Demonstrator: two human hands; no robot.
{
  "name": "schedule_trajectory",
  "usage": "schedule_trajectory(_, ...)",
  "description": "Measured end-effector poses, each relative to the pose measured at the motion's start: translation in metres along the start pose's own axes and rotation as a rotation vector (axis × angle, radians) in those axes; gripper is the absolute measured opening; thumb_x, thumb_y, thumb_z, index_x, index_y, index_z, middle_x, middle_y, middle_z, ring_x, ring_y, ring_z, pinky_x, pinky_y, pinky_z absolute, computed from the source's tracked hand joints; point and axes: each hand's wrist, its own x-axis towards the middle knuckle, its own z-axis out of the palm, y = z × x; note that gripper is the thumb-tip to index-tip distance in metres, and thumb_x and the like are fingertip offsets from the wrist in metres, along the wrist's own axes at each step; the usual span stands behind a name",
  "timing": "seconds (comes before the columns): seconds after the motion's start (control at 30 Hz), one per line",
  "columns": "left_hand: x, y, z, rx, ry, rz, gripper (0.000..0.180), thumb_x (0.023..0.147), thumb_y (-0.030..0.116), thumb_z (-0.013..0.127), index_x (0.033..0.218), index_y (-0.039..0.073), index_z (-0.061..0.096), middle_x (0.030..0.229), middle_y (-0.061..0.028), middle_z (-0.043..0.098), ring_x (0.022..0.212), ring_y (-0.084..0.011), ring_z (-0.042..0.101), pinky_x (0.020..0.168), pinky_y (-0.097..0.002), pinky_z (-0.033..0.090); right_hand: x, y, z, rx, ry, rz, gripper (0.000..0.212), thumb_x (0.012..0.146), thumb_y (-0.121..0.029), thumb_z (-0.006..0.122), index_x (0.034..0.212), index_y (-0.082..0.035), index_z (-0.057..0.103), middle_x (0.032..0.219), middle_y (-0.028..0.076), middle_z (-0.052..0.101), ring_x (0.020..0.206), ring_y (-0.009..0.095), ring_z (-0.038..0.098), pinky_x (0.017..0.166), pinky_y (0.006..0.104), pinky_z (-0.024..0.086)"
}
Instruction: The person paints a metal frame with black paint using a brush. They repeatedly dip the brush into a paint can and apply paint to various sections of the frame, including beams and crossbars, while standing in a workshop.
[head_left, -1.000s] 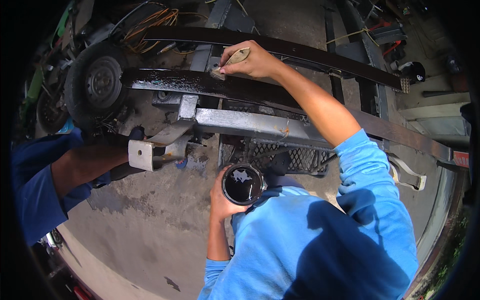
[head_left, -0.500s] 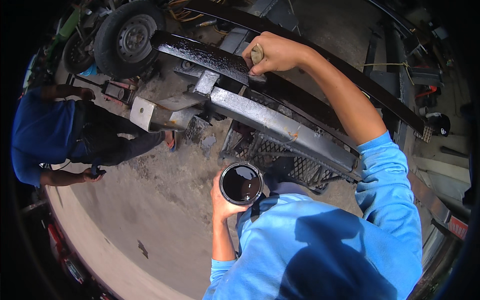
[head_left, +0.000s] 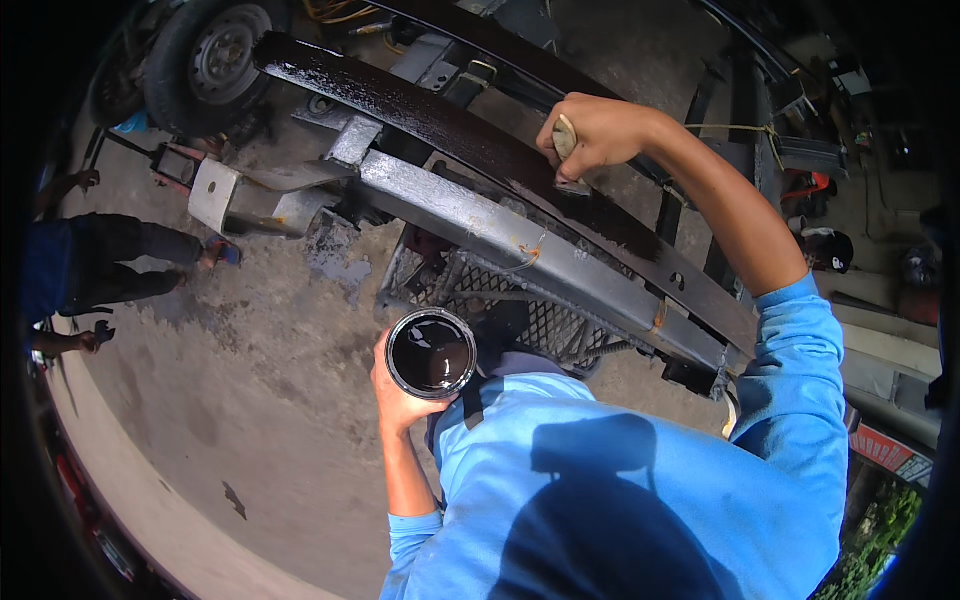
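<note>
My left hand (head_left: 402, 405) is wrapped round the side of an open round can (head_left: 391, 360) of dark, glossy paint, held in front of my body. In my right hand (head_left: 605, 132) is a paintbrush (head_left: 565, 140) with a pale handle, gripped in the fist. Its bristle end meets the upper face of a long dark metal beam (head_left: 430, 117), though the bristles are mostly hidden. Wet black paint shines on the beam's left stretch; its right end, with a hole in it, looks duller and browner. A silver-grey beam (head_left: 450, 208) runs alongside, nearer to me.
Another dark beam (head_left: 480, 40) lies beyond my right hand. At far left are a wheel with a tyre (head_left: 222, 55), a floor jack (head_left: 178, 165) and a person in dark trousers (head_left: 130, 255). Metal mesh (head_left: 480, 285) sits below the silver beam. A cap (head_left: 828, 250) lies at right.
My right hand has moved the brush rightward along the dark beam. The whole view has shifted to the right, and the can stays in my left hand.
</note>
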Motion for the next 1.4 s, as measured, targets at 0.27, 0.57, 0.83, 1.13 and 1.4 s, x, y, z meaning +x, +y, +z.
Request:
schedule_trajectory(0.27, 0.007, -0.004, -0.001, 0.076, 0.003, 0.04, 0.113, 0.033, 0.035, 0.089, 0.131, 0.001, 0.044, 0.119, -0.0134, 0.061, 0.11, -0.0281, 0.06, 0.098, -0.0411, 0.047, 0.001, -0.003, 0.056, 0.086, 0.614, -0.098, 0.021, 0.08, -0.02, 0.074, 0.083, -0.001, 0.067, 0.071, 0.007, 0.067, 0.065, 0.013, 0.063, 0.061, 0.0262, 0.048)
schedule_trajectory(0.57, 0.008, -0.016, -0.004, -0.02, 0.019, 0.004, 0.114, 0.031, 0.031, 0.089, 0.132, 0.002, 0.044, 0.119, -0.0132, 0.06, 0.11, -0.0276, 0.06, 0.098, -0.0404, 0.047, -0.044, -0.036, 0.033, -0.055, 0.15, 0.171, 0.02, 0.075, -0.017, 0.073, 0.071, 0.0, 0.064, 0.06, 0.008, 0.062, 0.056, 0.019, 0.058, 0.057, 0.0308, 0.044)
schedule_trajectory(0.83, -0.001, -0.025, -0.016, -0.012, -0.015, 0.004, 0.109, 0.036, 0.035, 0.088, 0.13, 0.002, 0.044, 0.122, -0.0122, 0.058, 0.113, -0.028, 0.057, 0.1, -0.0426, 0.045, -0.065, -0.005, 0.065, 0.089, 0.317, 0.155, 0.02, 0.077, -0.02, 0.075, 0.078, -0.001, 0.067, 0.067, 0.008, 0.065, 0.063, 0.013, 0.06, 0.06, 0.0284, 0.045)
schedule_trajectory(1.13, -0.018, -0.042, -0.032, -0.049, -0.033, -0.009, 0.122, 0.035, 0.041, 0.09, 0.137, -0.001, 0.037, 0.126, -0.0144, 0.053, 0.115, -0.0272, 0.055, 0.101, -0.0414, 0.044, -0.086, -0.032, 0.018, 0.059, 0.432, 0.263, 0.02, 0.076, -0.019, 0.076, 0.082, -0.001, 0.069, 0.068, 0.004, 0.066, 0.064, 0.012, 0.059, 0.061, 0.0289, 0.046)
schedule_trajectory(1.4, -0.015, -0.053, -0.053, -0.092, -0.093, 0.023, 0.114, 0.039, 0.036, 0.088, 0.135, 0.0, 0.038, 0.126, -0.0138, 0.054, 0.115, -0.027, 0.056, 0.1, -0.0405, 0.043, -0.142, -0.049, 0.057, -0.057, 0.042, 0.513, 0.013, 0.071, -0.011, 0.074, 0.073, -0.001, 0.065, 0.065, 0.007, 0.064, 0.062, 0.018, 0.062, 0.06, 0.0312, 0.046)
